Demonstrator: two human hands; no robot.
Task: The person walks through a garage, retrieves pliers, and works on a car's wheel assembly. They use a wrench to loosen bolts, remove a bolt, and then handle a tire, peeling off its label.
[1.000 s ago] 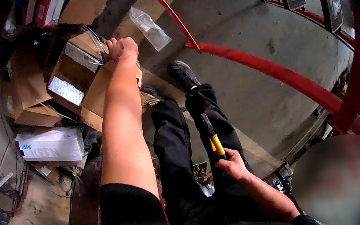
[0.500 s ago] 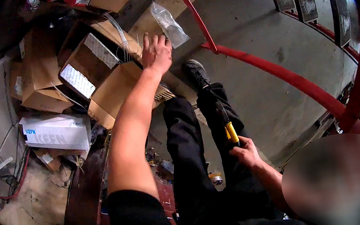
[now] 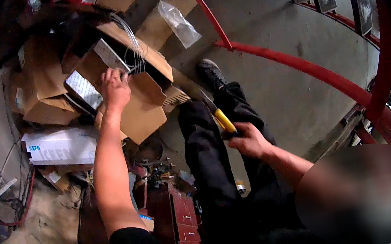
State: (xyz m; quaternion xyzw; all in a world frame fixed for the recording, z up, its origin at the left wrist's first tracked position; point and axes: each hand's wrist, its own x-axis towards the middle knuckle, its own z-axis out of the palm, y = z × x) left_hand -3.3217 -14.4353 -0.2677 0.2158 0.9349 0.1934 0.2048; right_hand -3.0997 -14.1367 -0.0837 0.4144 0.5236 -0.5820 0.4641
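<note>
My left hand reaches out over an open brown cardboard box, fingers curled at its edge beside a bundle of thin grey wires that rises out of it. Whether the fingers grip the wires or the box flap cannot be told. My right hand rests on my black trouser leg and holds a yellow-handled tool with a metal tip pointing away from me. My black shoe sits on the concrete floor beyond it.
More cardboard boxes and a white carton are piled at the left. A red metal frame curves across the concrete floor on the right. A clear plastic bag lies ahead. A red drawer unit stands below.
My left hand has drawn back left and nearer, from the far box flap to the box edge by the wires. My right hand, with the yellow-handled tool, has stayed on my leg.
</note>
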